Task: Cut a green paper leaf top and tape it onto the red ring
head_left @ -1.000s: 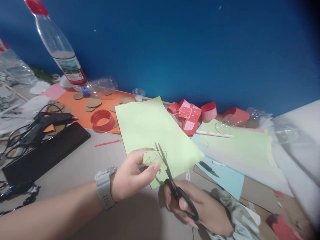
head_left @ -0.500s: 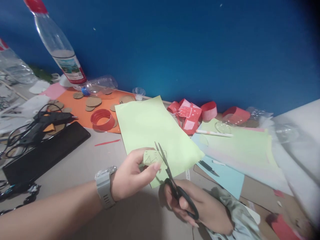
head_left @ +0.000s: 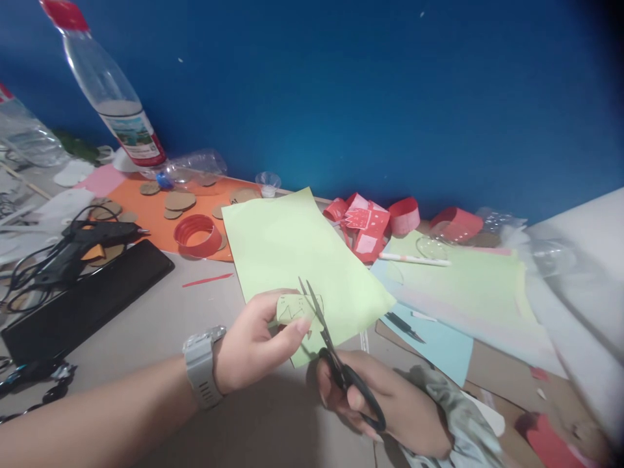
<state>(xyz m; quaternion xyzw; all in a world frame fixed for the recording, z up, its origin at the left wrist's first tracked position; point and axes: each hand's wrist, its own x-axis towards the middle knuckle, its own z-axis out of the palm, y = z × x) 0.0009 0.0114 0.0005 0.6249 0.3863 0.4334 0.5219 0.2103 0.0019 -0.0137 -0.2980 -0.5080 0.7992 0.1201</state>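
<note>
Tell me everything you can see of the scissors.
The scissors have slim, dark grey blades that look like metal, with pointed tips, and black loop handles, probably plastic. The right hand grips the handles, partly hiding them. The blades stand slightly open, pointing away from the person and leaning left, over the large green sheet. They reach the right end of the small marked paper piece in the left hand; whether they have cut it is unclear.

Left: a bottle (head_left: 130, 135) stands at the rear; a glue gun (head_left: 114, 230) lies nearer; cardboard discs (head_left: 180, 200) and a red ring (head_left: 199, 247) rest on orange paper (head_left: 143, 212). Right: red loops (head_left: 404, 222) lie near the blue wall (head_left: 312, 91).
</note>
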